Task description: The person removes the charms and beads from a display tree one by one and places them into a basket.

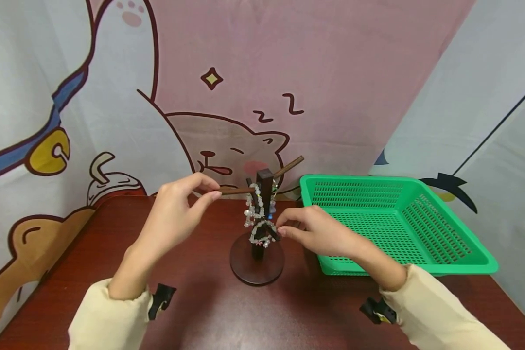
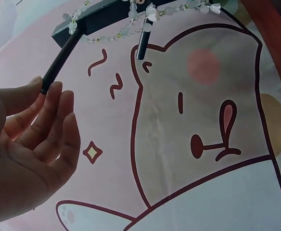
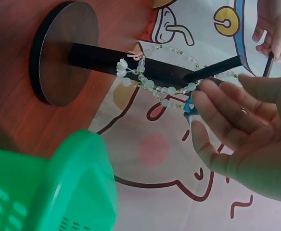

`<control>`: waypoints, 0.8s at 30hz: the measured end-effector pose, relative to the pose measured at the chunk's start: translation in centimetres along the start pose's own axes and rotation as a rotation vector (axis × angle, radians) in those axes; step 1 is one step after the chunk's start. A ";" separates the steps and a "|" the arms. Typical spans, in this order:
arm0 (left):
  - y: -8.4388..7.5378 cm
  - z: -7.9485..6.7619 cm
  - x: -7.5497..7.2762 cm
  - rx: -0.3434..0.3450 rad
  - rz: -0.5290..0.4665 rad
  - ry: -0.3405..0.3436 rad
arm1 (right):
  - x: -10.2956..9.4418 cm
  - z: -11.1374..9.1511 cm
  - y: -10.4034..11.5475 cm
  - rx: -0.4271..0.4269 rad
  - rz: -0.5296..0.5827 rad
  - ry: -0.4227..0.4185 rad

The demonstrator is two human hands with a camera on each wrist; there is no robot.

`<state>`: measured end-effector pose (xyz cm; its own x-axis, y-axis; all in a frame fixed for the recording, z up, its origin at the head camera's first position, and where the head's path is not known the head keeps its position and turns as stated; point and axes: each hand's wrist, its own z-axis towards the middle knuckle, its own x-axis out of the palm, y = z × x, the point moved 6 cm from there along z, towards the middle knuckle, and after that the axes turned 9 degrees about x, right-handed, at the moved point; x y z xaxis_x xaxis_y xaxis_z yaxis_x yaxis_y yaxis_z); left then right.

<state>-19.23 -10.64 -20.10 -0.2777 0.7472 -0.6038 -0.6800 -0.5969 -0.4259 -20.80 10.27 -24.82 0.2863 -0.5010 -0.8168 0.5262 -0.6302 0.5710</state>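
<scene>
A dark wooden stand with a round base, upright post and side pegs stands on the table. My left hand pinches the end of an upper peg between thumb and fingertips. Bracelets of pale translucent beads hang at the upper pegs, some with flower charms. Lower down, another beaded bracelet with a white flower charm and a pink one hangs around a short peg. Beside that peg is my right hand, fingertips at the bracelet's edge, fingers loosely bent; exact contact cannot be told.
A green plastic basket with slotted walls sits to the right of the stand on the reddish-brown table. Behind hangs a cartoon-printed cloth. Another peg sticks out toward the back right.
</scene>
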 end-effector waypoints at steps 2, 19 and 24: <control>0.1 0.0 -0.1 -0.002 0.005 0.002 | 0.1 0.1 -0.1 0.010 0.000 -0.021; 1.2 0.2 -0.7 -0.036 0.042 0.014 | 3.0 0.7 -2.6 0.134 0.057 -0.129; 1.2 0.1 -0.7 -0.037 0.040 0.005 | 3.7 1.2 -3.0 0.119 0.058 -0.160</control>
<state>-19.91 -11.82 -20.08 -0.3009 0.7213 -0.6238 -0.6426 -0.6367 -0.4262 -22.26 9.61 -29.46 0.1770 -0.6203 -0.7642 0.4111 -0.6588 0.6300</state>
